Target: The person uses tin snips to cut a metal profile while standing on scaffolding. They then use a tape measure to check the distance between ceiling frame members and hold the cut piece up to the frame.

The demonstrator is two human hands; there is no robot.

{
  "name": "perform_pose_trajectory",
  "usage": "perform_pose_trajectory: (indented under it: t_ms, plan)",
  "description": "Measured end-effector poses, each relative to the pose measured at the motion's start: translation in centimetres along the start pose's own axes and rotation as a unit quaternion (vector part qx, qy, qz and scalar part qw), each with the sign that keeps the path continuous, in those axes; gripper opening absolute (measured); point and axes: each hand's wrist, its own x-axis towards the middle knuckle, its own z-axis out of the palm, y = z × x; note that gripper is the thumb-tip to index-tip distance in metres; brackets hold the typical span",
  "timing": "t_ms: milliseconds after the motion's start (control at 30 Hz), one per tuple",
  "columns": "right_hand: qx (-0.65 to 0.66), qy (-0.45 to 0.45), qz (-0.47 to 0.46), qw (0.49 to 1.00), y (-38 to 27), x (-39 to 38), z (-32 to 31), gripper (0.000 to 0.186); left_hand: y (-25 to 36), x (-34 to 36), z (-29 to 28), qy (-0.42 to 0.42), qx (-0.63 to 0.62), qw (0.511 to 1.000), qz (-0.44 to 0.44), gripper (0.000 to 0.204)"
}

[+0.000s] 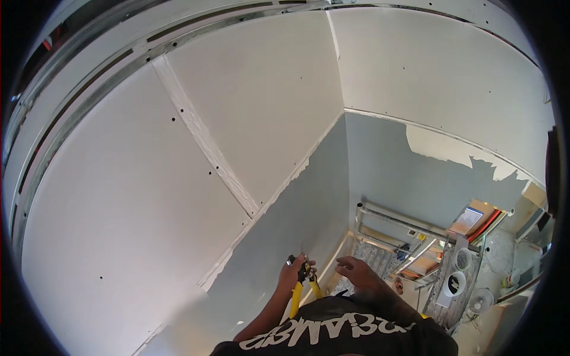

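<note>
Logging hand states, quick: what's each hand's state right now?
Left hand: closed on a yellow-handled tool.
Right hand: partly open, nothing seen in it.

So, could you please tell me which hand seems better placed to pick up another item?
Probably the right hand: it appears empty and stands apart from the tool, whereas the left hand holds the yellow-handled tool.

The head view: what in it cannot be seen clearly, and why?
In the head view:
Yellow-handled tool: its head is small, partly covered by the left hand.
Right hand: the palm is hidden by the back of the hand.
White bucket: its contents are too small and dark.
Lower-left wall: blurred by a hazy patch.
Dark object, right side: cut off by the fisheye rim.
</note>
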Motion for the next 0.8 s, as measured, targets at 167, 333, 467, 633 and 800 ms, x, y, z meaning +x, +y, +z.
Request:
perform_pose_trajectory:
  t_ms: [167,333,467,633,800]
  plan:
    - [-0.006,-0.110,-0.057,0.992,-0.5,5.5,-3.8,0.057,-0.1,1.5,2.9,0.080,-0.044,0.992,0.083,0.029]
    - [-0.047,-0.182,-0.093,0.978,-0.6,9.2,-9.0,0.057,-0.9,4.0,6.9,0.115,-0.064,0.983,0.131,0.028]
    - [-0.042,-0.209,-0.106,0.971,2.2,11.9,-12.1,0.056,-1.9,5.5,9.0,0.178,-0.067,0.971,0.146,0.027]
    - [-0.071,-0.277,-0.130,0.949,2.9,13.7,-14.4,0.055,-3.3,6.4,10.1,0.235,-0.091,0.953,0.170,0.027]
    - [0.000,-0.303,-0.099,0.948,3.9,15.4,-15.0,0.055,-3.0,6.9,11.8,0.259,-0.097,0.951,0.141,0.027]
